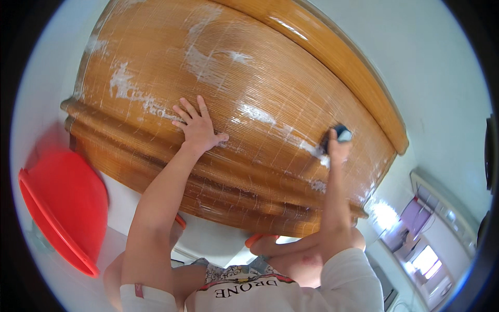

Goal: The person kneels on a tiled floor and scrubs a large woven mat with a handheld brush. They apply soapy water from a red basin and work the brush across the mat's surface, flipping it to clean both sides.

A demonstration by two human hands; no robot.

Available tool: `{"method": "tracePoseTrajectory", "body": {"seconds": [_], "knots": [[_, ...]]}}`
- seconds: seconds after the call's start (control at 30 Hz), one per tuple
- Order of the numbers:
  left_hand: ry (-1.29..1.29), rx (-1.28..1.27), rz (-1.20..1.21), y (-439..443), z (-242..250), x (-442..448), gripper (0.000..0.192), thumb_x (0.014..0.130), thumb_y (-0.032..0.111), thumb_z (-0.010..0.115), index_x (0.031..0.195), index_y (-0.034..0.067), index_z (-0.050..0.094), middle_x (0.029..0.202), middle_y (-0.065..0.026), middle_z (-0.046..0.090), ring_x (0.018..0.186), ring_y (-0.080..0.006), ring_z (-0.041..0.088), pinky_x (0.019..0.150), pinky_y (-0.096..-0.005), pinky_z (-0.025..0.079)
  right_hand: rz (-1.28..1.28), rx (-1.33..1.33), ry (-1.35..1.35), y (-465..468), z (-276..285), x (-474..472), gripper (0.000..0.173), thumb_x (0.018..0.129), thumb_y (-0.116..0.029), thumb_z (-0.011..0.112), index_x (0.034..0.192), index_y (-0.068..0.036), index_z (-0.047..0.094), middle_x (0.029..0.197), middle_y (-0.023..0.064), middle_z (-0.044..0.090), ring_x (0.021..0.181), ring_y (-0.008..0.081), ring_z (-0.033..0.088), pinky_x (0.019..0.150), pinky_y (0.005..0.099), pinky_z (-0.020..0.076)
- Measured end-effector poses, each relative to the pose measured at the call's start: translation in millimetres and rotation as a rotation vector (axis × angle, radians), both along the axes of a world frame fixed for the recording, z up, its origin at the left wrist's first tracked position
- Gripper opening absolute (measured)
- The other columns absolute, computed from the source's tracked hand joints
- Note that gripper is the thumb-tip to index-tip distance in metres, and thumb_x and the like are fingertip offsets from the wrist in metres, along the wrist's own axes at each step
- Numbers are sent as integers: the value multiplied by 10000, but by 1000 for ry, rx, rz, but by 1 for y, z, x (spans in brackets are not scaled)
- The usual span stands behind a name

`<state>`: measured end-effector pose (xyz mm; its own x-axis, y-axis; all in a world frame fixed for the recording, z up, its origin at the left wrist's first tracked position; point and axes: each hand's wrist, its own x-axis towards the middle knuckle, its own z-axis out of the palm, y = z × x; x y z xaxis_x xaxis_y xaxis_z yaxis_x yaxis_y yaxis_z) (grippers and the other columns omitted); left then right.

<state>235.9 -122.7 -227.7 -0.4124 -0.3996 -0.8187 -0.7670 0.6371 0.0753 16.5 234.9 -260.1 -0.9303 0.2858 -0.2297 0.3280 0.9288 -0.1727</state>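
A bamboo-strip mat [273, 78] lies over a wooden bed or bench, with white suds streaked across its wet surface. My left hand [199, 130] rests on the mat's near part, palm down and fingers spread, holding nothing. Further right, my right hand [339, 150] grips a dark scrub brush [340, 134] with a pale patch on top, against the mat. The bristles are hidden. A line of white foam [290, 136] runs from the middle of the mat towards the brush.
A red plastic basin [74, 195] stands tilted on its side at the left. Along the far edge runs a rounded wooden rail [331, 50]. My bare knees are close below the near edge. A doorway and a bright window [427, 261] show at the lower right.
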Motion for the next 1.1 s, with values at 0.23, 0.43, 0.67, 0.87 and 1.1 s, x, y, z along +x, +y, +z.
{"method": "tracePoseTrajectory", "body": {"seconds": [0.23,0.43,0.67,0.87,1.1], "knots": [[44,-35,-13,9,-17,0,1517,536,785,727,1485,-31,-130,1437,-451,-213,1312,-651,-187,1007,-775,57,442,330,-518,122,61,-66,871,670,-581,765,1278,1,539,1143,252,642,1053,355,640,896,413,514],[231,27,-101,-1,-11,17,1105,806,752,518,1539,159,-59,1535,-337,-76,1397,-561,-45,1065,-734,85,691,310,-619,79,174,15,752,732,-606,712,1179,-20,558,1064,243,655,993,358,653,852,438,524],[284,262,-996,86,68,60,979,768,577,697,1497,95,256,1514,-220,300,1349,-425,351,1042,-557,376,1131,149,-673,132,182,177,776,658,-580,760,1201,-45,617,1528,256,201,1439,409,122,1173,549,87],[386,330,-946,21,0,70,643,791,285,748,1312,23,478,1094,-251,613,930,-412,620,731,-471,513,1142,90,-488,144,112,165,767,576,-535,813,1164,-76,636,1479,259,295,1411,417,220,1157,574,117],[460,224,-920,9,78,36,256,814,188,684,1009,23,664,872,-258,649,837,-429,628,743,-516,491,1135,-85,-327,139,147,146,635,563,-443,844,1027,-48,665,1204,234,527,1193,396,470,1015,491,352]]}}
